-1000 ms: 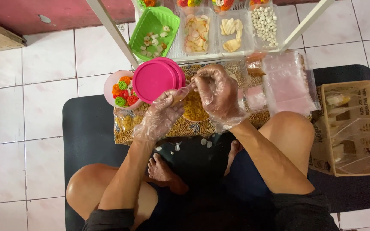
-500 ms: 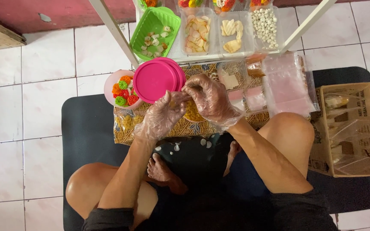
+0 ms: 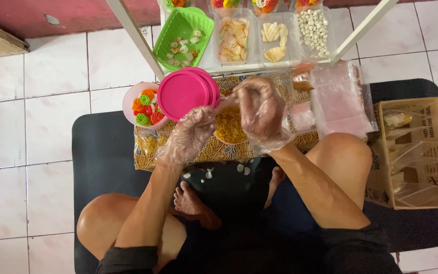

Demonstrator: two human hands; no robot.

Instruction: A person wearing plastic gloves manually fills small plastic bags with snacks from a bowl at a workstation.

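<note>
- A bowl of small crackers point(image 3: 230, 127) sits at centre frame on a patterned cloth point(image 3: 219, 151).
- The left hand point(image 3: 188, 136) is at the bowl's left edge, the right hand point(image 3: 262, 111) over its right side.
- 2 stacked lids point(image 3: 184, 94) lie just upper left of the bowl, partly over a bowl of round crackers point(image 3: 143, 109).
- A pile of plastic bags point(image 3: 338, 96) lies right of the hands.
- A cardboard box point(image 3: 414, 152) stands at far right.
- A basket point(image 3: 181, 38) and 3 trays point(image 3: 272, 35) line the top of the frame.
</note>
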